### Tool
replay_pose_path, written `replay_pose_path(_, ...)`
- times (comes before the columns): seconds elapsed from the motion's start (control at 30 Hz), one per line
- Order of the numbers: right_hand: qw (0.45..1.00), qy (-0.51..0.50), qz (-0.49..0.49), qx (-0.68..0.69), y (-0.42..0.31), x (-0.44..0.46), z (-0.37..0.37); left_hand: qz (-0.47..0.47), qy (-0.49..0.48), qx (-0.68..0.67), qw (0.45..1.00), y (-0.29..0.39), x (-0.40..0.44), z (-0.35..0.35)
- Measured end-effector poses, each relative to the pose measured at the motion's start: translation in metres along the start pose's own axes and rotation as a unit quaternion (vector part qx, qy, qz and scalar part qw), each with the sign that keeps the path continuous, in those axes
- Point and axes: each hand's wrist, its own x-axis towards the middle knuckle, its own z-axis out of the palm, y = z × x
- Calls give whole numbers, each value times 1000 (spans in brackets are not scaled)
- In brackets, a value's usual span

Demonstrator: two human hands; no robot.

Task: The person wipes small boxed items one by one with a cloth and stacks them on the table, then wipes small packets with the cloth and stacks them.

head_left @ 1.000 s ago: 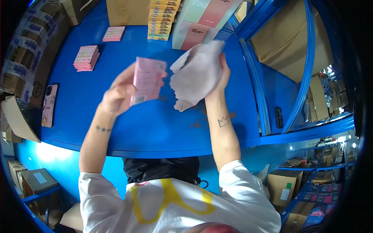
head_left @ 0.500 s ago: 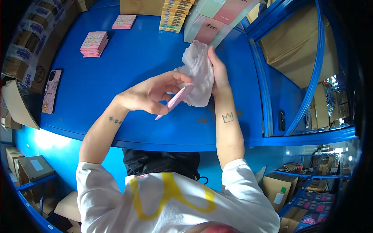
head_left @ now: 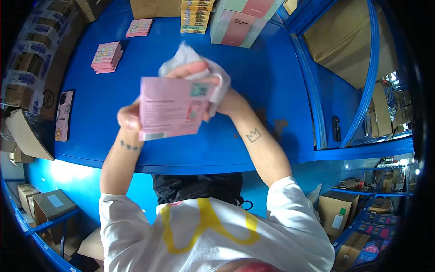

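Note:
A pink printed packet [head_left: 174, 109] with a barcode and small text faces me, slightly blurred. My left hand [head_left: 130, 117] is closed on its left edge, with the fingers mostly behind it. A white ribbed cloth [head_left: 182, 55] is bunched in my right hand [head_left: 230, 102], which sits at the packet's right side. Fingers and cloth show above the packet's top edge and along its right edge, where the cloth appears to touch it. Much of my right hand is hidden behind the packet and cloth.
Pink packets are stacked [head_left: 107, 56] on the blue table [head_left: 272, 149], with another pile [head_left: 138, 28] behind. A phone [head_left: 64, 115] lies at left beside taped cartons [head_left: 38, 59]. Yellow boxes [head_left: 195, 18] and pale gift boxes [head_left: 238, 29] stand at the back. A blue frame [head_left: 312, 99] borders the right.
The packet has turned from nearly edge-on to flat toward me and come up in front of the cloth. My right hand and the cloth have moved left.

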Motion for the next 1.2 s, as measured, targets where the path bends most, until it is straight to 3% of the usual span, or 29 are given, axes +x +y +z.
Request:
replay_pose_path(0.07, 953, -188, -103, 214, 40, 4, -4, -10, -4, 1, 1000, -17, 1, 4)
replay_pose_path(0.13, 815, -360, -195, 409, 64, 6, -6, -78, 72, 68, 992, -29, 0, 9)
replay_pose_path(0.23, 811, -322, -144, 466, 59, 1, -5, -113, 77, 76, 988, -27, -2, 9)
replay_pose_path(0.3, 802, -282, -92, 518, 53, -5, -7, -91, 133, 79, 984, -23, -3, 5)
replay_pose_path(0.47, 758, -177, 31, 627, 29, -14, -8, -62, 116, 74, 989, 8, -1, 0)
replay_pose_path(0.5, 758, -177, 29, 628, 27, -13, -6, -17, 152, 128, 980, 9, -2, 2)
replay_pose_path(0.53, 886, -121, -43, 446, 26, -11, -2, 29, 186, 181, 965, 10, -1, 7)
replay_pose_path(0.57, 963, -58, -113, 239, 25, -9, 3, 29, 186, 180, 965, 8, 1, 10)
replay_pose_path(0.6, 984, 8, -175, 18, 24, -7, 7, 24, 236, 446, 863, 4, 3, 13)
replay_pose_path(0.63, 950, 72, -227, -204, 22, -5, 11, 16, 267, 675, 688, 0, 9, 19)
replay_pose_path(0.67, 951, 70, -226, -201, 19, -5, 13, 23, 251, 747, 616, -11, 9, 15)
replay_pose_path(0.7, 982, 38, -185, -26, 14, -6, 15, 29, 232, 811, 537, -23, 5, 8)
replay_pose_path(0.73, 979, 5, -137, 150, 9, -7, 16, 26, 236, 812, 534, -31, 4, 3)
replay_pose_path(0.8, 874, -57, -29, 481, 1, -7, 18, 75, 182, 840, 505, -37, 3, -5)
replay_pose_path(0.97, 880, 85, -7, 467, -8, -3, 14, 88, 174, 842, 503, -31, 7, -16)
replay_pose_path(1.2, 960, 104, 33, 256, -18, 3, 4, 59, 143, 857, 491, -15, 2, -13)
